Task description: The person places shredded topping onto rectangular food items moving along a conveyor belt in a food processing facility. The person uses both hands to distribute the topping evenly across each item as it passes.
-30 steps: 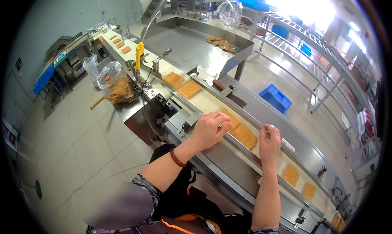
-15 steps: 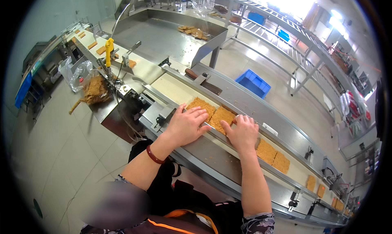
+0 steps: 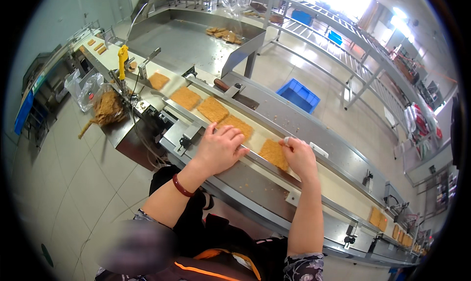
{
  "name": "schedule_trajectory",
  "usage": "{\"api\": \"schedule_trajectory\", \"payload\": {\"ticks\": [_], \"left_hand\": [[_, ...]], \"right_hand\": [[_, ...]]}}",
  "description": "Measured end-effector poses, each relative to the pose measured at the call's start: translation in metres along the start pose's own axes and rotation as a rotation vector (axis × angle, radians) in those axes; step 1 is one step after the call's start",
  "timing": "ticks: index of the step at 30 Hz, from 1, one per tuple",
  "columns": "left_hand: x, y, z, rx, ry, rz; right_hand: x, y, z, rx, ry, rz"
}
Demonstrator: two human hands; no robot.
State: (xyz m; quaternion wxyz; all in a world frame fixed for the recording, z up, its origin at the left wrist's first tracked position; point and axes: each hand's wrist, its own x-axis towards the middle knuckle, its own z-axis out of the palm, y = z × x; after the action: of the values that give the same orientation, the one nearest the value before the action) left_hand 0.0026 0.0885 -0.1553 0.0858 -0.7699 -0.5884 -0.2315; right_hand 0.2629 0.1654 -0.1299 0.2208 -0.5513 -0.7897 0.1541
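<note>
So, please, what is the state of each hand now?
Left hand: open, close to a golden square.
Right hand: curled at the edge of another golden square; grip cannot be told.

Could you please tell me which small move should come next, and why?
Perhaps the left hand should ease its nearest golden square toward the square beside the right hand, since a gap separates them on the belt.

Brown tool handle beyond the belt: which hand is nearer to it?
Left. The left hand is across the belt from the handle, at the near rail; the right hand is farther right, by a golden slab.
</note>
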Motion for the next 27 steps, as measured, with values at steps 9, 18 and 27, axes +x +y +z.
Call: {"api": "schedule_trajectory", "payload": {"ticks": [9, 18, 27], "left_hand": [[0.002, 0.011, -0.001, -0.208, 0.201, 0.209], [0.006, -0.01, -0.009, -0.482, 0.382, -0.097], [0.003, -0.012, -0.01, -0.502, 0.408, -0.123]], "right_hand": [[-0.001, -0.006, -0.009, -0.111, 0.311, 0.031], [0.004, -0.011, 0.026, 0.217, 0.446, -0.141], [0.002, -0.015, 0.022, 0.292, 0.327, -0.072]]}}
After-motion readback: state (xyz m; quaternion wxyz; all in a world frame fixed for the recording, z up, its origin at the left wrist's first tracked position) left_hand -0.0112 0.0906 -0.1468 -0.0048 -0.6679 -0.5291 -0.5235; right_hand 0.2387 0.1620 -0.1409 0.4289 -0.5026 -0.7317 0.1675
